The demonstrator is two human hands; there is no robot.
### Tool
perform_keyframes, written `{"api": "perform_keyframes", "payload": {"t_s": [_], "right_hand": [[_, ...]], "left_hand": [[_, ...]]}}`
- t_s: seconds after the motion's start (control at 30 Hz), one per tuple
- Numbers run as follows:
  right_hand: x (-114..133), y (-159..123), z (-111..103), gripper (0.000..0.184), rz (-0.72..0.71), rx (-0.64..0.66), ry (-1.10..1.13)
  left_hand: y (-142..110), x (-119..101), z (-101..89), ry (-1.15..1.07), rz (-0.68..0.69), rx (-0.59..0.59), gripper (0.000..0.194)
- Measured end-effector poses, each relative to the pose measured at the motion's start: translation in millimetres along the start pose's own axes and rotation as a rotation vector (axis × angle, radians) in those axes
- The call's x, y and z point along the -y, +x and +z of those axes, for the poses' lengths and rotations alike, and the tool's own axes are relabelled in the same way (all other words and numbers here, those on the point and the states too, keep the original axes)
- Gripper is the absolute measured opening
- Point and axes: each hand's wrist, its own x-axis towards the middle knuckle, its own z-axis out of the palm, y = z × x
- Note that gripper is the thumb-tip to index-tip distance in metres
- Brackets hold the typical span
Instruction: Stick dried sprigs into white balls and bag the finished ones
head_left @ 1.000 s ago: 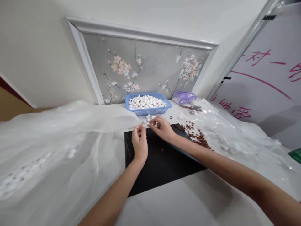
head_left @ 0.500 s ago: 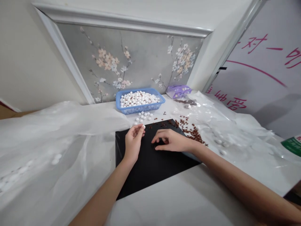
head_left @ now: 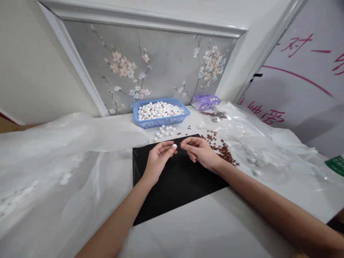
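White and round, a ball (head_left: 174,146) sits pinched between the thumb and fingertips of the left hand (head_left: 158,165), which is almost closed on it, the other fingers gently curled. The right hand (head_left: 200,150) is half open, its fingers loosely curved toward the ball, just beside it but not touching, and nothing shows in its grasp. Both hands hover over the far part of a black sheet (head_left: 174,190), which lies on a white worktop (head_left: 188,229) and carries a few brown specks near its far edge. Brown flakes (head_left: 221,150) lie in a scattered heap just past the sheet's right corner, beside the right hand. A crumpled clear plastic sheet (head_left: 242,132) spreads over the right of the worktop, with a few white balls (head_left: 256,172) lying on or under it, while a white translucent sheet (head_left: 67,161) covers the left. At the back stands a blue plastic basket (head_left: 158,122), heaped with white balls (head_left: 159,110), and a small loose group of balls (head_left: 163,132) lies just in front of it. A lilac packet (head_left: 205,102) sits to its right against a grey panel (head_left: 166,61) painted with blossoms. Further right, a whiteboard (head_left: 295,71) bears red writing.
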Motion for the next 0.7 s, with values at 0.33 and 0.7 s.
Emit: {"api": "perform_keyframes", "payload": {"t_s": [0.33, 0.7], "right_hand": [[3.1, -3.6, 5.2, 0.019, 0.063, 0.129, 0.137], [2.2, -6.6, 10.8, 0.023, 0.085, 0.065, 0.151]], "left_hand": [[0.1, 0.3, -1.4, 0.001, -0.01, 0.041, 0.026], [-0.9, 1.9, -1.6, -0.014, 0.0, 0.054, 0.024]]}}
